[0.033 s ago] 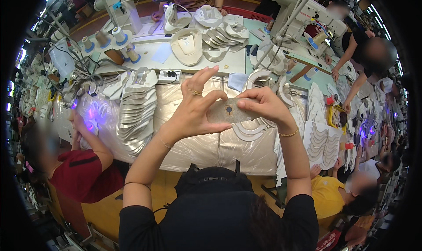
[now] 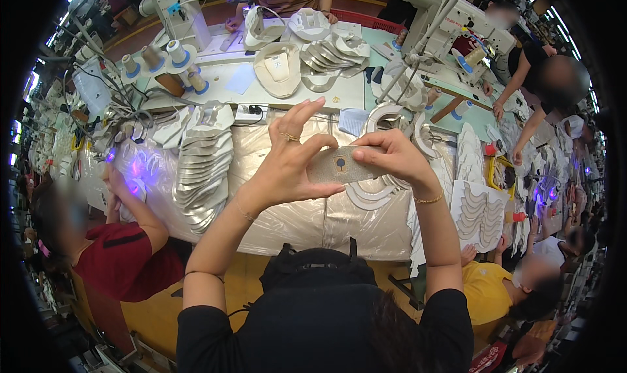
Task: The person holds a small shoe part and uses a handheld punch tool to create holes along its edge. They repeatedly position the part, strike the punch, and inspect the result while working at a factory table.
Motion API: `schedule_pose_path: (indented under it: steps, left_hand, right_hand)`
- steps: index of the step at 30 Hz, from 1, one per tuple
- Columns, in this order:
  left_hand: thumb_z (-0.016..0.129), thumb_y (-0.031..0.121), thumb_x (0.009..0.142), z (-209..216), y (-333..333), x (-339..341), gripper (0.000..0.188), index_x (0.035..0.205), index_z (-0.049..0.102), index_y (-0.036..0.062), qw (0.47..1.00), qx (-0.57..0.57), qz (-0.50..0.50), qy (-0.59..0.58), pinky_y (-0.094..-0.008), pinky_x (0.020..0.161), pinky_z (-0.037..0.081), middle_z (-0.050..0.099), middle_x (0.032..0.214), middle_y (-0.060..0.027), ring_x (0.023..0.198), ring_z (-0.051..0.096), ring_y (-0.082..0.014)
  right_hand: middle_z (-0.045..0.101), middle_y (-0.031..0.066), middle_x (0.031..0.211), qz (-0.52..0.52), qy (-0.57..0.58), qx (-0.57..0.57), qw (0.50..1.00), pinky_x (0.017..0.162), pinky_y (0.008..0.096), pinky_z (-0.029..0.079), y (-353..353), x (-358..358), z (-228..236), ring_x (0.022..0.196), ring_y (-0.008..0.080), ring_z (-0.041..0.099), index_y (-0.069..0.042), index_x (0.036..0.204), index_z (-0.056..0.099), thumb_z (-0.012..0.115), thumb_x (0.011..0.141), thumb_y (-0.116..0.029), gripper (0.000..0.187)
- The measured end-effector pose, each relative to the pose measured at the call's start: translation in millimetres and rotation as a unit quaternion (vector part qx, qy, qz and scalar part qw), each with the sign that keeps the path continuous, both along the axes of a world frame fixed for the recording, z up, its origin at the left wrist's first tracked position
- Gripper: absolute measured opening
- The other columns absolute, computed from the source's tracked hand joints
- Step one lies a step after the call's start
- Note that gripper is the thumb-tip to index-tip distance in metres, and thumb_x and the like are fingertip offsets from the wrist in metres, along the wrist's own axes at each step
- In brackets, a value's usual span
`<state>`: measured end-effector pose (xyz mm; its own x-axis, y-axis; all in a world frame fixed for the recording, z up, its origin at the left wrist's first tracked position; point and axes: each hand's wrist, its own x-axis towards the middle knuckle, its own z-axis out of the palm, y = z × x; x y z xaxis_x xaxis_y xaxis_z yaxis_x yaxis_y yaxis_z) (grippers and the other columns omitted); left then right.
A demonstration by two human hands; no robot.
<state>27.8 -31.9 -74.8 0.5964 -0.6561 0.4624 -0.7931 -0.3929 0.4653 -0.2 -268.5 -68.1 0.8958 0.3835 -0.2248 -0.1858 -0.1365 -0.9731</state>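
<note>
A person's two bare hands hold one flat grey shoe piece (image 2: 343,165) up in the air above a counter (image 2: 287,144) covered in shiny plastic sheet. The left hand (image 2: 287,167) pinches its left end between thumb and fingers; the right hand (image 2: 392,156) closes its grip on the right end. A small dark patch sits on the piece's middle. Below, a long stack of similar pale pieces (image 2: 202,161) lies on the counter, with curved cutouts (image 2: 369,195) just under the hands, so much appears unhandled. Sewing machines (image 2: 450,14) stand beyond. Whether the held piece is finished is hard to tell; its underside is hidden.
</note>
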Motion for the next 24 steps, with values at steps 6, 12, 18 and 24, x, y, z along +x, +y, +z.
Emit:
schedule_pose_path:
  steps: [6,12,18,24]
  left_hand:
    - [0.075,0.03,0.064,4.0,0.5,0.0,0.047,0.104,0.056,0.0146,0.997,-0.01,-0.014,0.081,-0.0483,0.107,0.014,0.021,0.148,-0.0153,0.138,0.016,-0.036]
    - [0.072,0.03,0.067,4.2,-1.1,1.2,0.043,0.104,0.056,0.0144,0.993,-0.017,-0.009,0.113,-0.0484,0.107,0.013,0.023,0.148,-0.0152,0.137,0.02,-0.0356]
    - [0.072,0.03,0.07,6.3,-3.0,1.9,0.041,0.104,0.056,0.0142,0.993,-0.004,-0.007,0.117,-0.048,0.107,0.014,0.026,0.147,-0.0152,0.136,0.023,-0.0348]
    - [0.07,0.03,0.074,6.1,-6.6,-3.3,0.039,0.106,0.056,0.0126,0.987,0.029,0.037,0.151,-0.0493,0.104,0.017,0.03,0.145,-0.0143,0.131,0.031,-0.0312]
  right_hand:
    - [0.057,-0.0034,0.067,-0.018,-0.048,-0.016,0.999,0.05,0.0173,0.04,1.2,-1.7,-1.0,0.058,0.0019,0.049,0.001,0.097,0.067,0.064,0.087,-0.025,0.028]
    - [0.057,-0.0029,0.066,-0.02,-0.052,-0.019,0.998,0.049,0.0175,0.04,1.5,-2.7,3.3,0.058,0.002,0.049,0.001,0.097,0.067,0.063,0.088,-0.023,0.025]
    - [0.057,-0.0029,0.066,-0.026,-0.056,-0.032,0.998,0.049,0.018,0.041,2.3,-3.0,4.1,0.057,0.0023,0.049,0.001,0.096,0.066,0.062,0.088,-0.021,0.023]
    - [0.059,-0.0019,0.068,-0.039,-0.083,-0.046,0.995,0.051,0.0186,0.042,2.6,-1.8,0.0,0.059,0.0031,0.051,0.001,0.094,0.066,0.063,0.088,-0.02,0.022]
